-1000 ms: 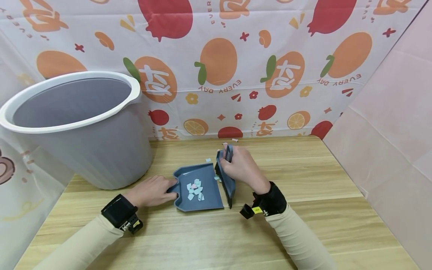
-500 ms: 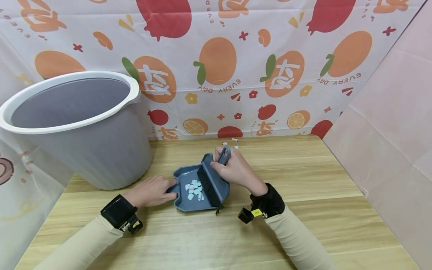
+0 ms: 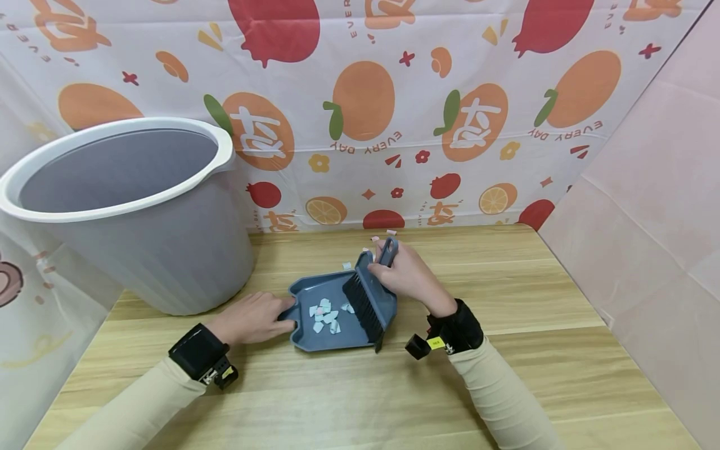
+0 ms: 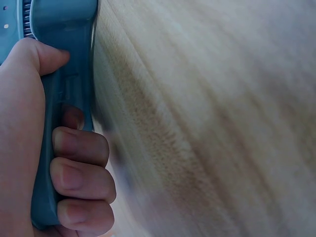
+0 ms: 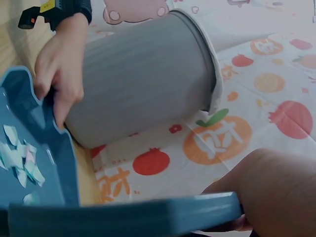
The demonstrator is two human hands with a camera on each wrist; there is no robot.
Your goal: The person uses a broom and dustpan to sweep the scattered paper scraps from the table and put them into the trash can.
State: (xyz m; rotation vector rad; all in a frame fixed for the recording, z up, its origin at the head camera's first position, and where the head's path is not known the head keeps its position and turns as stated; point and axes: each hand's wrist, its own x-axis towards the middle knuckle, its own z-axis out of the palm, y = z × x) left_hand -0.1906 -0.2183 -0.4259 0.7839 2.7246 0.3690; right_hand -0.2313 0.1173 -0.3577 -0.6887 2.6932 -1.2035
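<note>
My left hand (image 3: 253, 317) grips the handle of a blue-grey dustpan (image 3: 315, 340), which lies flat on the table. Its curled fingers (image 4: 81, 180) show round the handle in the left wrist view. Several small pale blue paper scraps (image 3: 324, 315) and a pink one lie in the pan. My right hand (image 3: 407, 272) holds a matching hand brush (image 3: 374, 294) by its handle, tilted, with its dark bristles over the pan's open right edge. A few scraps (image 3: 348, 308) lie just left of the bristles. In the right wrist view the brush (image 5: 123, 215) crosses the bottom edge.
A large grey bin (image 3: 169, 250) with a white rim stands at the left, close behind my left hand. Loose scraps lie on the table (image 3: 506, 375) near the back, one pale blue scrap (image 3: 347, 266) just behind the pan. A fruit-print cloth (image 3: 360, 169) hangs behind.
The brush went left over the pan, then back right to its open edge. Scraps now show beside the bristles inside the pan. The left hand and dustpan have stayed in place.
</note>
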